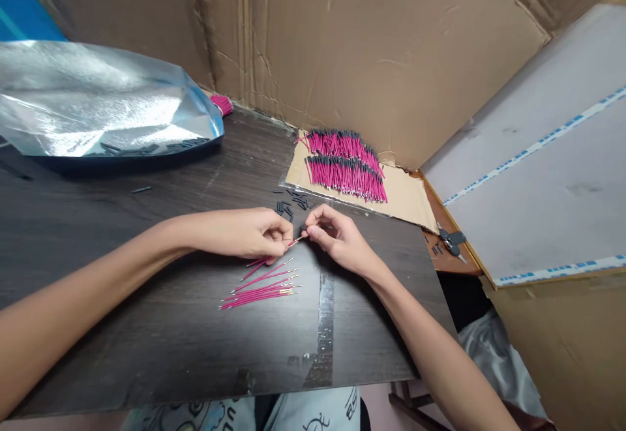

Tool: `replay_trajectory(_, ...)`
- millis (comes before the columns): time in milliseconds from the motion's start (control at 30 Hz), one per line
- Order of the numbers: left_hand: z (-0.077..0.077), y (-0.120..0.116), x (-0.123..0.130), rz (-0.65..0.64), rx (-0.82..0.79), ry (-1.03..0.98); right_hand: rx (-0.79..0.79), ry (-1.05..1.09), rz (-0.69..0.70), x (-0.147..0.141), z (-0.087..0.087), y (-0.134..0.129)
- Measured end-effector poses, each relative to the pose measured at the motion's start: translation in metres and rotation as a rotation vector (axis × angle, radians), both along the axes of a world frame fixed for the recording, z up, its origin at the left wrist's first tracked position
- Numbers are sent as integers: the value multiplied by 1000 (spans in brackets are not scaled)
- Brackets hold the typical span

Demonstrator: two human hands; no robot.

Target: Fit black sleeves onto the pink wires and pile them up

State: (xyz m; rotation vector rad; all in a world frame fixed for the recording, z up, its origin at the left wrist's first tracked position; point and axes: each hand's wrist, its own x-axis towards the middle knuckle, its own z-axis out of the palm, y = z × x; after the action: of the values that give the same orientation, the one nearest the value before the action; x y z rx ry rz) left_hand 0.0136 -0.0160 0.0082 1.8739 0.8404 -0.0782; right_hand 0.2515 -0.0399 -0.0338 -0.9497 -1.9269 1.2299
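Note:
My left hand is closed on a short pink wire, its bare metal tip pointing up to the right. Close beside it, my right hand pinches a small black sleeve at the wire's tip; whether the tip is inside the sleeve I cannot tell. Several loose pink wires with metal ends lie on the table below my left hand. Just beyond my fingers is a scatter of black sleeves.
Rows of pink wires with black ends lie on a cardboard sheet at the back. A silvery bag holding black pieces stands at the left. Cardboard walls rise behind the dark table. Keys rest at the right.

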Motion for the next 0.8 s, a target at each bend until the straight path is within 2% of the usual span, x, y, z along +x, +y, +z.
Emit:
replay_trajectory(100, -4, 7, -4, 25, -166, -16, -150, 100, 35, -2, 0, 2)
replay_trajectory(200, -7, 10, -6, 53, -222, -21, -190, 133, 22, -3, 0, 4)
replay_trajectory(367, -8, 12, -7, 58, -222, -36, -169, 106, -42, -2, -1, 4)
replay_trajectory(800, -2, 9, -5, 5, -174, -38, -123, 84, -44, -2, -2, 2)
